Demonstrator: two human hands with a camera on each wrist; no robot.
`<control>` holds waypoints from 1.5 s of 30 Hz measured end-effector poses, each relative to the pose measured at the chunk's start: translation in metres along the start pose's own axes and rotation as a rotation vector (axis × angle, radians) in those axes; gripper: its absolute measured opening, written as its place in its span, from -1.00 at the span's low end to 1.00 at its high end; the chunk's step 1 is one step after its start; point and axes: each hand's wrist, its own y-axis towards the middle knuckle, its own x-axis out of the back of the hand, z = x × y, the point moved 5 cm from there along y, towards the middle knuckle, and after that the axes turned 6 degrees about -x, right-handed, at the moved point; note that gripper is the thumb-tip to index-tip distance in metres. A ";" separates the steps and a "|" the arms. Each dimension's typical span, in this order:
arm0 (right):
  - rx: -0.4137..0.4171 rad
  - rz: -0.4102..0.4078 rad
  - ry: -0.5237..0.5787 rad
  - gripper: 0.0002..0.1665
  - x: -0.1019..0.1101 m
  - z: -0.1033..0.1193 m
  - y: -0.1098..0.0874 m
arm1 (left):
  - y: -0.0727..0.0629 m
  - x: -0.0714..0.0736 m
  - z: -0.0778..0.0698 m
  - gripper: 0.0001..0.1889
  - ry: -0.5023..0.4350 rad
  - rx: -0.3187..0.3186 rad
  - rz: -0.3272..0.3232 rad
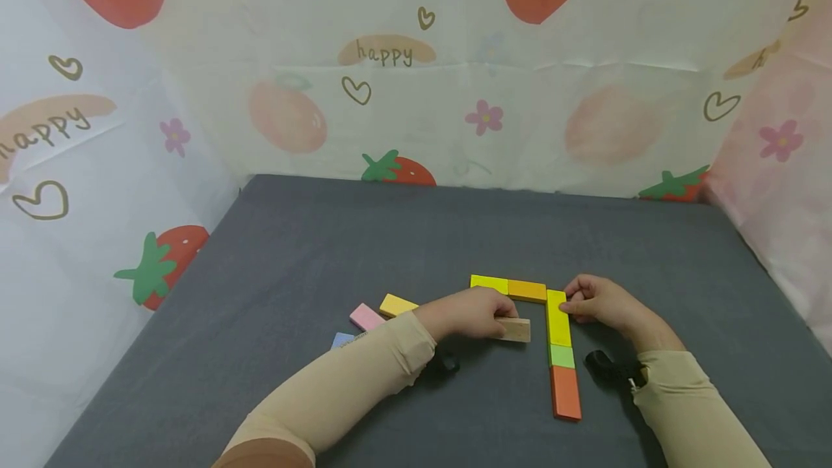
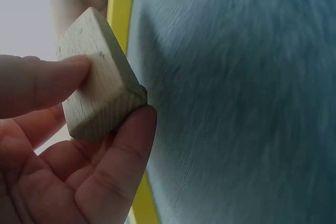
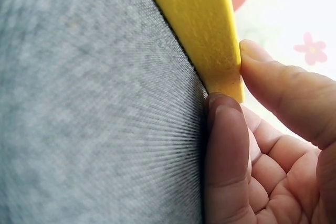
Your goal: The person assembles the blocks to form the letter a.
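Note:
My left hand (image 1: 469,311) holds a plain wooden block (image 1: 518,330) between thumb and fingers, raised over the cloth. In the left wrist view the thumb lies across a broad face of this wooden block (image 2: 94,80), and a finger supports its lower end. To the right, my right hand (image 1: 606,304) pinches the far end of a long yellow block (image 1: 557,320) lying on the table. Up close in the right wrist view, the thumb and a finger meet the corner of that yellow block (image 3: 202,24). A light green block (image 1: 562,356) and an orange-red block (image 1: 566,393) continue the row toward me.
An orange block (image 1: 527,291) and another yellow block (image 1: 489,283) form a second row leading left from the corner. Beyond my left forearm lie loose blocks: a pale yellow (image 1: 397,305), a pink (image 1: 367,317) and a blue (image 1: 341,339). Dark grey cloth (image 1: 390,237) covers the table; printed curtains surround it.

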 end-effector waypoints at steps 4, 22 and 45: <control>-0.003 -0.001 0.009 -0.64 0.001 0.000 0.000 | 0.007 -0.006 -0.004 -0.82 0.000 0.010 0.011; -0.010 -0.002 0.015 -0.64 0.000 0.001 -0.001 | 0.018 -0.014 -0.010 -0.77 0.039 0.032 -0.007; -0.008 0.010 0.012 -0.64 0.000 0.003 -0.002 | 0.020 -0.016 -0.018 -0.77 0.087 0.003 -0.004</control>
